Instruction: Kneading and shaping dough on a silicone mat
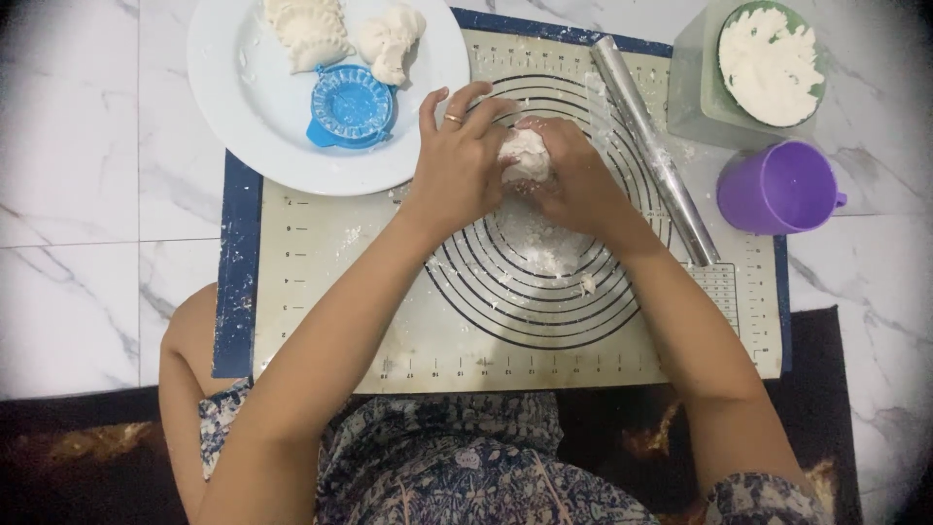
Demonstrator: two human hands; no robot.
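Left hand (457, 160) first: fingers curled around a lump of white dough (525, 156), a ring on one finger, forearm slanting up from lower left. Up and to its left, a white plate (243, 107) carries a blue dumpling mould (352, 107) and two shaped dumplings (311, 34). The dough sits pinched between both hands. Right hand (578, 175) closes on it from the other side, fingers bent tight, wrist angled in from lower right. Below the hands, a floured pastry mat (340, 321) with ringed circles. Just right, a metal rolling pin (653, 146); farther right, a purple cup (777, 188) and a flour bowl (771, 63). Marble floor (68, 194) all round.
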